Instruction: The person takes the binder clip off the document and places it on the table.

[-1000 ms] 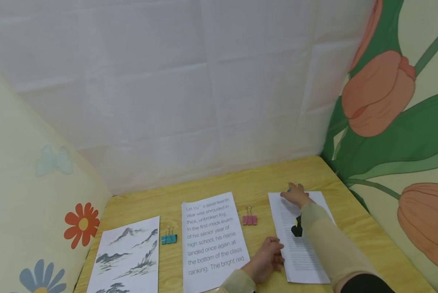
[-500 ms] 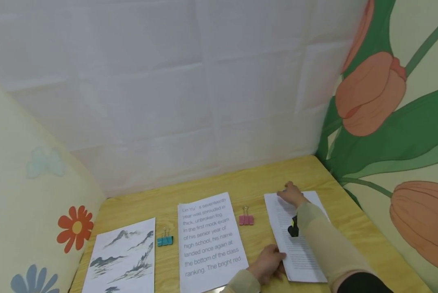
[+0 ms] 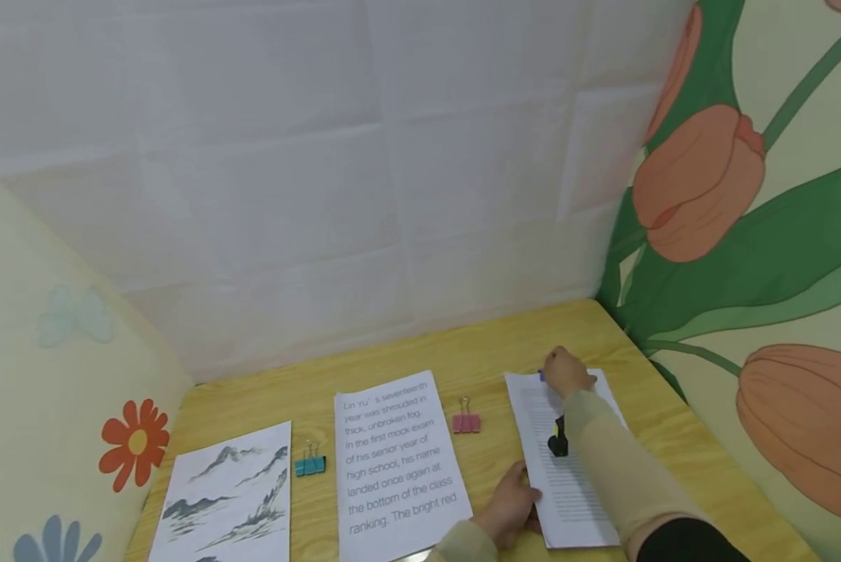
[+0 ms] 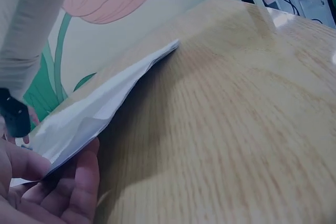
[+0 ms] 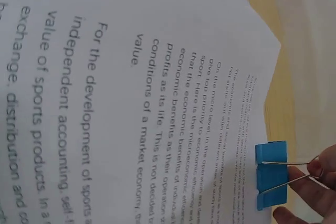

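On the right of the table lies a stack of printed paper point(image 3: 578, 499), tilted slightly up from the wood along its left edge. My left hand point(image 3: 510, 506) pinches that edge near the lower corner, thumb above and curled fingers beneath, as the left wrist view also shows. At the stack's top edge my right hand point(image 3: 568, 373) holds a blue binder clip point(image 5: 272, 176) by its wire handles. The clip's mouth overlaps the paper's edge in the right wrist view. My forearm covers part of the printed text.
A large-print page point(image 3: 399, 468) lies left of the stack, with a pink binder clip point(image 3: 466, 422) between them. Further left are a teal binder clip point(image 3: 311, 465) and a landscape ink picture point(image 3: 230, 484). A white sheet wall point(image 3: 308, 195) stands behind the table point(image 3: 392, 355).
My left hand has gone from touching the stack's left edge to pinching it. My right fingers have drawn together at the top edge. The head view has shifted slightly right.
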`<state>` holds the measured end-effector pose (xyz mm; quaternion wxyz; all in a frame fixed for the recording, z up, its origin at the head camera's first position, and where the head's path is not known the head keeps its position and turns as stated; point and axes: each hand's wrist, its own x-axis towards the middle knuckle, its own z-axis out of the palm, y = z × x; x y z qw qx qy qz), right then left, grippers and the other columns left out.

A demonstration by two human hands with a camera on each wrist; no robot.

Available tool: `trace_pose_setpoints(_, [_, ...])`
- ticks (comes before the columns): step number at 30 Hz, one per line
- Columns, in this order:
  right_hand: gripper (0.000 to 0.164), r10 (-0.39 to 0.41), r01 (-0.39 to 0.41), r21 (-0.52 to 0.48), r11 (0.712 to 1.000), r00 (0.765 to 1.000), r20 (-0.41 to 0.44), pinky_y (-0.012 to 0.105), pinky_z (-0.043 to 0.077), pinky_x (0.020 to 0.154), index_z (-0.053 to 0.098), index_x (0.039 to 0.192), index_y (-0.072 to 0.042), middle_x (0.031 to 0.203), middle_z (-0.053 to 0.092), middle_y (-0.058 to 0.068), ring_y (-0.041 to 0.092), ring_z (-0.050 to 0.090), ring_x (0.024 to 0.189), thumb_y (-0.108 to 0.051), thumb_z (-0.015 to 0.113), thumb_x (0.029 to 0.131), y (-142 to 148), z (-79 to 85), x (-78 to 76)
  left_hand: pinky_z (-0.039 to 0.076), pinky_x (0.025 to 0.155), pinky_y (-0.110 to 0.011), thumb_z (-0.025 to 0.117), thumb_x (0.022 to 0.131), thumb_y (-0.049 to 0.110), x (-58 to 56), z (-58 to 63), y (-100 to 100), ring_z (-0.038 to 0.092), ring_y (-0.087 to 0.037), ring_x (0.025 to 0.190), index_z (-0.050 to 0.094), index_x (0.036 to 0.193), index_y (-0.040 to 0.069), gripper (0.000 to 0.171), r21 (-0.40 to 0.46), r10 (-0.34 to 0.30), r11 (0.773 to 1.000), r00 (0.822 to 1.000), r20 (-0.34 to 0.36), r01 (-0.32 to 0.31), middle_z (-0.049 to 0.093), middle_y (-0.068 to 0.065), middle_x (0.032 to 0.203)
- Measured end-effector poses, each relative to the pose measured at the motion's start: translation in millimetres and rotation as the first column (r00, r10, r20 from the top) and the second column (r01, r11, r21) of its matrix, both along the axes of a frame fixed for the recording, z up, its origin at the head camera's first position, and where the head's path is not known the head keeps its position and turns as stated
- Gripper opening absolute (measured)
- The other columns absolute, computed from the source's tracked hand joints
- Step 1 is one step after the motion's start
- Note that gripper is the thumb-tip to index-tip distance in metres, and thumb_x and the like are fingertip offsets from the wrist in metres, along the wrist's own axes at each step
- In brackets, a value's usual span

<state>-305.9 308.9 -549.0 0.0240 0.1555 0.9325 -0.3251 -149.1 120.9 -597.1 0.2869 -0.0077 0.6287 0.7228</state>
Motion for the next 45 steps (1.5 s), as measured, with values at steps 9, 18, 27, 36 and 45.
trace_pose_setpoints(9, [0.031,0.152,-0.148,0.055,0.988,0.984,-0.093,0.071,0.036,0.101,0.059,0.117,0.010,0.105,0.066,0.026,0.043,0.061,0.100,-0.013,0.041,0.106,7,13.7,1.1,0.056,0.055,-0.031,0.051,0.095,-0.006,-2.9,1.2,-6,0.067,-0.018,0.065,0.047,0.138,0.000,0.044,0.005,-0.009,1.000,1.000,0.027,0.009,0.070,-0.008,0.087])
trace_pose_setpoints(18, [0.017,0.238,-0.244,-0.010,0.970,0.952,-0.192,0.049,0.048,0.077,0.054,0.098,0.004,0.094,0.063,0.023,0.034,0.056,0.082,-0.011,0.046,0.100,11,15.9,-2.0,0.056,0.072,-0.033,0.052,0.098,-0.001,-6.6,-0.2,-12,0.068,-0.019,0.080,0.046,0.133,0.000,0.035,-0.036,0.029,0.999,0.998,0.056,-0.027,0.067,-0.008,0.096])
trace_pose_setpoints(27, [0.015,0.296,-0.317,-0.070,0.946,0.931,-0.215,0.045,0.048,0.078,0.058,0.093,0.005,0.094,0.063,0.021,0.033,0.057,0.086,-0.007,0.052,0.100,13,32.4,-0.7,0.054,0.088,-0.038,0.052,0.102,0.009,-12.7,2.1,-18,0.065,-0.022,0.096,0.042,0.133,-0.004,0.036,-0.024,0.046,0.999,0.991,0.128,-0.043,0.064,-0.011,0.111])
trace_pose_setpoints(36, [0.019,0.265,-0.310,-0.244,0.919,0.943,-0.200,0.034,0.042,0.072,0.059,0.094,0.007,0.091,0.060,0.014,0.022,0.051,0.083,-0.009,0.054,0.104,13,48.3,2.5,0.054,0.083,-0.034,0.051,0.102,0.006,-13.4,1.7,-23,0.065,-0.021,0.095,0.048,0.122,0.001,0.021,0.046,0.101,0.993,0.984,0.145,-0.109,0.064,-0.011,0.111])
trace_pose_setpoints(45, [0.019,0.314,-0.343,-0.272,0.899,0.938,-0.145,0.042,0.049,0.083,0.061,0.104,0.006,0.102,0.066,0.019,0.031,0.060,0.096,-0.011,0.054,0.106,12,50.9,1.3,0.056,0.085,-0.037,0.051,0.104,0.010,-11.7,9.9,-25,0.069,-0.020,0.096,0.049,0.140,-0.004,0.039,0.050,0.100,0.993,0.981,0.165,-0.110,0.069,-0.007,0.112])
